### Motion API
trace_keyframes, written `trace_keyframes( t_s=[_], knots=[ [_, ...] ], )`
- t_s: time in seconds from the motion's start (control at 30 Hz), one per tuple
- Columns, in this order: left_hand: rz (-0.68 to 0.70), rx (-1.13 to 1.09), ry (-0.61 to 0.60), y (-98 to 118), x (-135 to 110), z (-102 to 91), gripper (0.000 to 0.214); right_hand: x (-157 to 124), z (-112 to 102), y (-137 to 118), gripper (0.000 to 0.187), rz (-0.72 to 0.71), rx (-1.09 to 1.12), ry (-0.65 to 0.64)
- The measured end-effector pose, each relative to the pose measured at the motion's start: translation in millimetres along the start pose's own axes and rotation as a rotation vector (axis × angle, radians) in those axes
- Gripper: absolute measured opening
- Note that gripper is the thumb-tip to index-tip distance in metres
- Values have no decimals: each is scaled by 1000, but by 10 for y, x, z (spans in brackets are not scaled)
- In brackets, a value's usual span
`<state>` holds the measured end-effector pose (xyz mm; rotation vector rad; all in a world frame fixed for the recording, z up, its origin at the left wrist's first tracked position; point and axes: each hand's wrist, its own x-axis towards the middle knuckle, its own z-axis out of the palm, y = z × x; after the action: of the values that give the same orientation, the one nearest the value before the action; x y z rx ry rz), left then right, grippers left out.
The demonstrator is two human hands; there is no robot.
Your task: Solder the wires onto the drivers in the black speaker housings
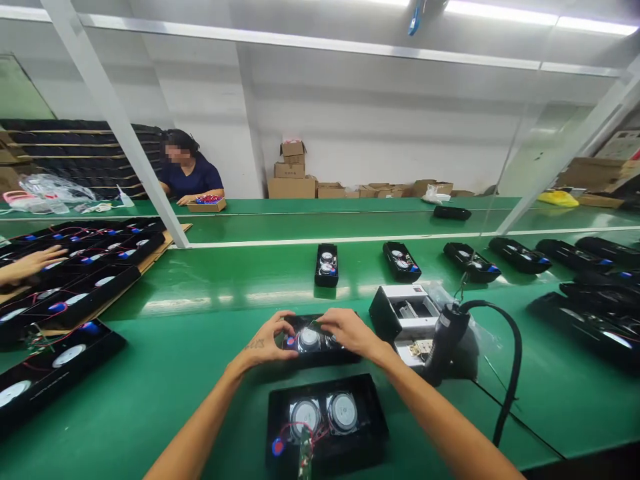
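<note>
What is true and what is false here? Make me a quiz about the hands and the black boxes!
1. Both hands touch the same black case. True: the left hand and the right hand are on the black case.
2. The table is red. False: the table is green.
3. The nearer case holds two round speakers. True: the nearer case has two speakers side by side.
4. The right hand holds the black tool with the cable. False: the tool stands beside the white box, and no hand holds it.
</note>
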<state>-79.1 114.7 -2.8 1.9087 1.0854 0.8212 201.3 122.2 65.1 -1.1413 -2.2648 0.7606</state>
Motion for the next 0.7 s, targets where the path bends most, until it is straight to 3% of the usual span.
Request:
trace_keyframes(
  t_s=[0.13,0.27,0.37,0.43,0.7],
  knots=[
    [42,82,73,-13,43,-17,46,71,32,-94,32,-28,-310,-157],
    [200,354,58,26,24,89,67,100,154,-156,33,-46,-467,-283],
    [273,511,12,68,35,204,62,89,184,-159,35,-46,-533,-332],
    [248,561,-5,103,49,270,58,74,171,-137,37,-51,-541,-351],
    [181,555,17,115,71,356,33,-8,139,-73,45,-87,-403,-315]
  ],
)
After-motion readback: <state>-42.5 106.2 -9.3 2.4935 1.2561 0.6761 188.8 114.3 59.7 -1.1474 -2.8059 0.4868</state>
